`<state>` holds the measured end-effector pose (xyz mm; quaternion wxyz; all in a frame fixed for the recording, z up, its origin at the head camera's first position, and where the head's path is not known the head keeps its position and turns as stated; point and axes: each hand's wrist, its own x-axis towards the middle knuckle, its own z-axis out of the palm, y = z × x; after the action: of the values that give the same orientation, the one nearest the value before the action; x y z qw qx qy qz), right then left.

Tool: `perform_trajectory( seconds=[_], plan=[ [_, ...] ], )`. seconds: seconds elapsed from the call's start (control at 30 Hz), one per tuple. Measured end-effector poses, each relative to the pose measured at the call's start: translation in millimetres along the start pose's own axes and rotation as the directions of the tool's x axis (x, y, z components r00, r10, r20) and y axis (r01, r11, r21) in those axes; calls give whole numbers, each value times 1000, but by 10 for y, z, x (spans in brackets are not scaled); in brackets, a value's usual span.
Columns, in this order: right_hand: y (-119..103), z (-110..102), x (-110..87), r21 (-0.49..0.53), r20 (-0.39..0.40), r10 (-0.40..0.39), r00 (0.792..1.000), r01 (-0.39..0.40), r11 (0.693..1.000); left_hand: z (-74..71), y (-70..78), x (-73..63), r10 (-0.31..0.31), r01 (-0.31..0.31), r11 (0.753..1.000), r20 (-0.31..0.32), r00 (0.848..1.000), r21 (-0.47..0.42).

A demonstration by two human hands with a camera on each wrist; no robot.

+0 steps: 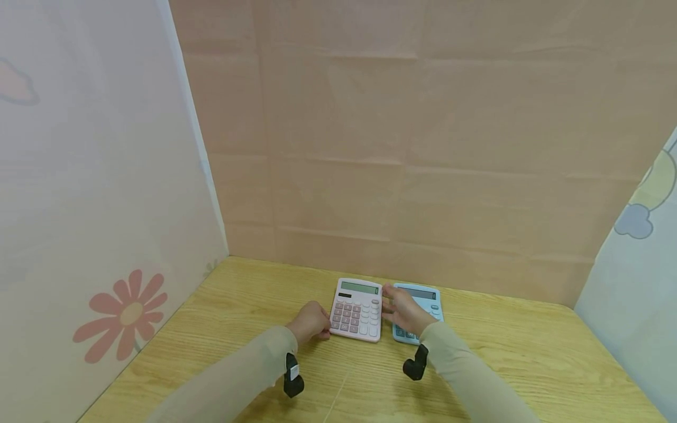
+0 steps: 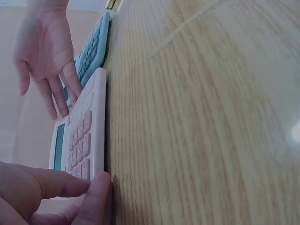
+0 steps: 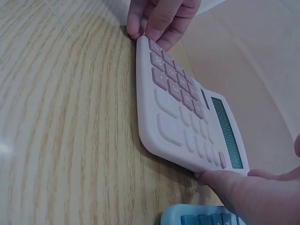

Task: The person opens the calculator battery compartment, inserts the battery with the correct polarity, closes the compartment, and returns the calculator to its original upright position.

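A pink calculator [image 1: 357, 311] with mauve number keys lies on the wooden table, its screen toward the back wall. At its lower left corner my left hand [image 1: 309, 321] pinches the edge; thumb and finger meet there in the left wrist view. My right hand [image 1: 406, 310] is at the pink calculator's right side, fingers fairly straight, with the thumb touching the edge in the right wrist view. Beneath and beside that hand is a light blue calculator [image 1: 429, 303], partly covered by it. In the left wrist view the right hand's palm [image 2: 47, 47] faces the camera.
The wooden table [image 1: 508, 352] reaches back to a tan paper-like wall [image 1: 423, 147]. A pale sheet with a red flower [image 1: 130, 314] stands at the left, and another patterned sheet [image 1: 629, 311] at the right. A thin pale line [image 1: 338, 392] runs along the tabletop.
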<state>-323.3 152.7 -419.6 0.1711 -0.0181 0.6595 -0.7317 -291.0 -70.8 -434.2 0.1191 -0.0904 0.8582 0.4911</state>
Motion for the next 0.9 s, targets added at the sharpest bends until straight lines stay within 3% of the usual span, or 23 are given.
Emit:
perform_trajectory(
  seconds=[0.3,0.7,0.9],
  plan=[
    [-6,-7,-5,9,17,-12,1000,12,1000,-4,-3,9,15,-15,999,-3,1000,29],
    [-50,-9,-64,-69,4,6,1000,-5,998,-16,12,-2,32,-33,997,23,999,65],
    [-126,-8,-109,-98,37,-1,999,5,995,-41,3,24,77,-75,990,-9,997,117]
  ],
)
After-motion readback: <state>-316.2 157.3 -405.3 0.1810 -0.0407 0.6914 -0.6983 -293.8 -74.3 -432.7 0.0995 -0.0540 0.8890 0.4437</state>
